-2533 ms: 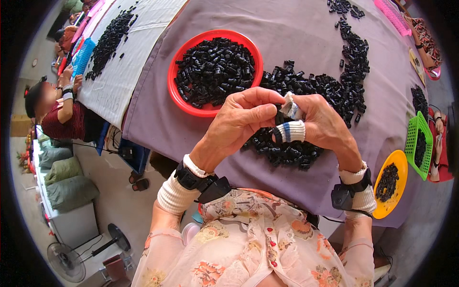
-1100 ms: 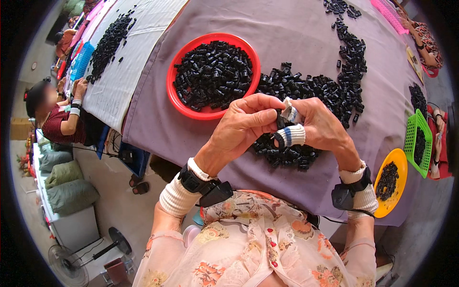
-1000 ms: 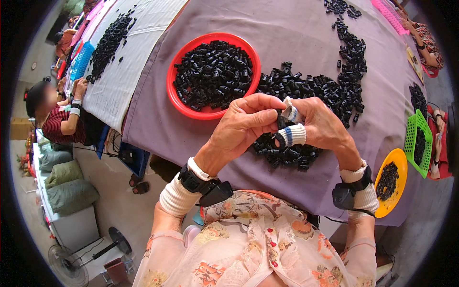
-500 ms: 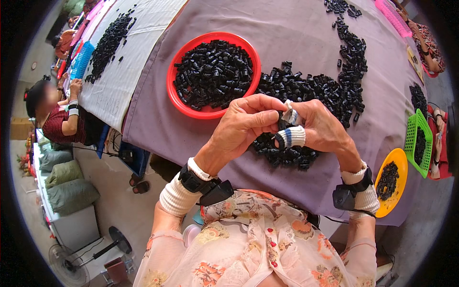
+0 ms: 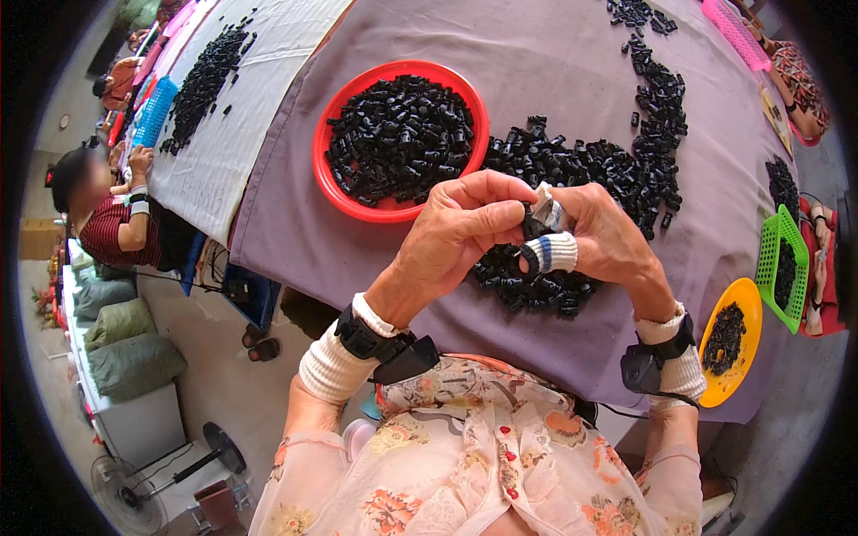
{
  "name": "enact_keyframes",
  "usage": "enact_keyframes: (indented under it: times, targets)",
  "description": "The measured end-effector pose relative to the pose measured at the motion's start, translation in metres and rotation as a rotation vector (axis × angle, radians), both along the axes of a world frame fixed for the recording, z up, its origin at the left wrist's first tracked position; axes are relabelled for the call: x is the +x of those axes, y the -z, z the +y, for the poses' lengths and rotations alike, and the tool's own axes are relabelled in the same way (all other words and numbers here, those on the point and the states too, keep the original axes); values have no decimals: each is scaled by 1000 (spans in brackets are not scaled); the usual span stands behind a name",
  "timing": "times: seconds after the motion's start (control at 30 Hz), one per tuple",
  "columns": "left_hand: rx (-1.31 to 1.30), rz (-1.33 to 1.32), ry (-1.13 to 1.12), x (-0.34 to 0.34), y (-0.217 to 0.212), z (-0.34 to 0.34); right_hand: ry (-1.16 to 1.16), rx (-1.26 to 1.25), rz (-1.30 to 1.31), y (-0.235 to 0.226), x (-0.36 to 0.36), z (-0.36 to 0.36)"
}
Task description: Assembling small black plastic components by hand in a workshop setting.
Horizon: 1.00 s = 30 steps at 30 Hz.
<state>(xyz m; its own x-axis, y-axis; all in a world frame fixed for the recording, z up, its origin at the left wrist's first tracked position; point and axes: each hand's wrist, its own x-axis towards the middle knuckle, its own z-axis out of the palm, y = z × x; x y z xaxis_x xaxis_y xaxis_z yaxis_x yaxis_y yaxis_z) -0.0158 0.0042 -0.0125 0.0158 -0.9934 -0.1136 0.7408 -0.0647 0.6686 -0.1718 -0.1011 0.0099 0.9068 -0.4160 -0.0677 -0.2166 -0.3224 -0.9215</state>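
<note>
- Over the near edge of the purple table cloth, we hold our two hands together, just above a heap of small black parts.
- Our left hand is curled, its thumb and fingertips pinching a small black piece from the left.
- Our right hand meets it from the right, fingers pressed together on the same piece; the forefinger wears a white knitted finger sleeve with a blue and black band, and a second wrapped fingertip shows above it.
- The small black piece sits between the fingertips of both hands and is mostly hidden; it looks short, dark and tube-like, but we cannot tell which way its long axis runs.
- Far and left of our hands stands a red round bowl filled with the same black parts.
- Near right, at the table's edge, lies a yellow dish with a few black parts, and just beyond it a green basket.
- Both our wrists carry white cuffs and black strapped bands.
- Far left, another person in a dark red top sits at a white-covered table with its own black parts.
</note>
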Motion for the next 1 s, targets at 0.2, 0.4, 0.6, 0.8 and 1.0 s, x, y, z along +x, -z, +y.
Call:
enact_keyframes:
  times: [0.2, 0.4, 0.6, 0.8, 1.0]
  targets:
    - [16, -16, 32, 2, -2, 2, -13, -113, 24, -13, 3, 0]
    - [36, -36, 37, 4, -1, 3, -31, -126, 45, -14, 4, -1]
    - [38, -38, 44, 3, 0, 2, -38, -55, 37, -9, 3, 1]
    - [13, -35, 50, 3, 0, 1, -34, -74, 53, -6, 1, 2]
    - [-50, 53, 40, 3, 1, 1, 88, 28, -107, -1, 1, 6]
